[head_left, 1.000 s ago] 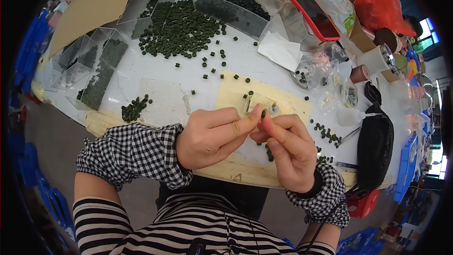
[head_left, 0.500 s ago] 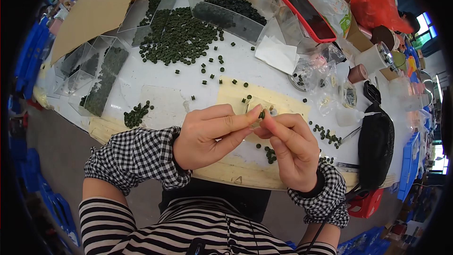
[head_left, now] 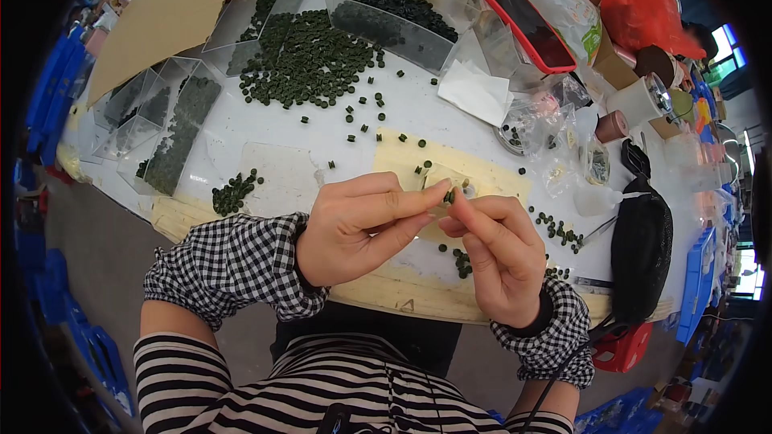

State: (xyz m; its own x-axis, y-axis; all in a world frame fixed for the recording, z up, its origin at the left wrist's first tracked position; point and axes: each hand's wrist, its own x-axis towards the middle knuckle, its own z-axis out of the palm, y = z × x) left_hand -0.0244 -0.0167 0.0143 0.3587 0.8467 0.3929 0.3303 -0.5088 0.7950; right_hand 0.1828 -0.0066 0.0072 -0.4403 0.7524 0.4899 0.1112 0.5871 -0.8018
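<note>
Between my fingertips, above the near middle of the table, is a small dark green grooved spool-shaped part (head_left: 449,196). My left hand (head_left: 366,225) pinches it from the left with thumb and forefinger. From the right, the fingertips of my right hand (head_left: 503,253) close on the same part. Behind the hands, a yellowish sheet (head_left: 498,175) carries a few more green parts. A small pile of them (head_left: 232,193) lies left of my left hand, and others (head_left: 462,264) sit just under my fingers.
A large heap of green parts (head_left: 310,60) spreads across the back left, beside clear plastic bins (head_left: 181,133). A clear box (head_left: 394,28) holds more. At the right are a red-cased phone (head_left: 527,26), white tissue (head_left: 474,92), clear bags (head_left: 547,124) and a black mesh pouch (head_left: 642,249).
Both hands keep nearly the same place and the same pinch. The green part between the fingertips shows slightly more; the whole view has shifted very little.
</note>
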